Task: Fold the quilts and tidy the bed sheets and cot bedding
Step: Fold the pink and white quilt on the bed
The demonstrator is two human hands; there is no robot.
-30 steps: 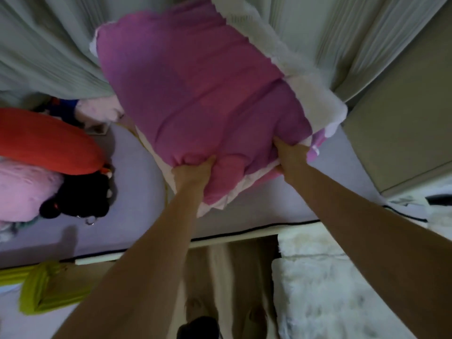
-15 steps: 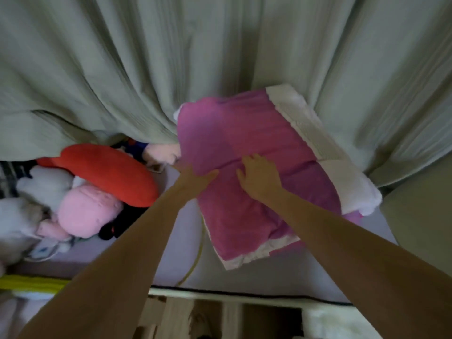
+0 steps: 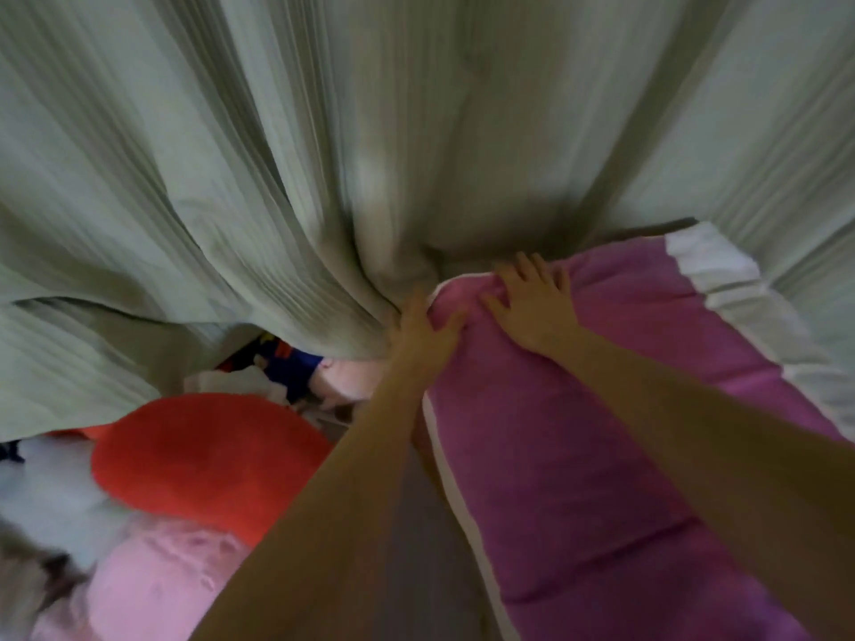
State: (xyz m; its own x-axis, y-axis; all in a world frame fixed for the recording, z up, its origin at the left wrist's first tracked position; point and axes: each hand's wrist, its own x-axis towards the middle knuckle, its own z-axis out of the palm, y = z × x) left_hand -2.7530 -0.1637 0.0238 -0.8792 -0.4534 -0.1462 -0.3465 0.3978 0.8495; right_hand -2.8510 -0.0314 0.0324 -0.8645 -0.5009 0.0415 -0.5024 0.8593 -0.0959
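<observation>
Much of this view is motion-blurred, and the pale green pleated curtain fills the upper half, hanging in soft vertical folds that hide whatever is behind it. Its lower edge drapes over a heap of soft toys at my left, so I can only make out parts: a smooth red rounded plush cushion, a fuzzy pink plush toy cut off at the bottom edge, something white and fluffy at the far left, and a dark blue and red scrap I cannot identify.

The folded magenta quilt with white trim lies under my arms on the right, pushed up against the curtain. It is thick and puffy, with stitched seams crossing it and a white border along its near-left edge and far-right end; its lower right part runs out of frame.

My left hand presses against the quilt's far-left corner, thumb spread onto the fabric, its fingertips buried in the curtain folds. My right hand lies flat on top of the quilt, fingers splayed and straight, gripping nothing.
</observation>
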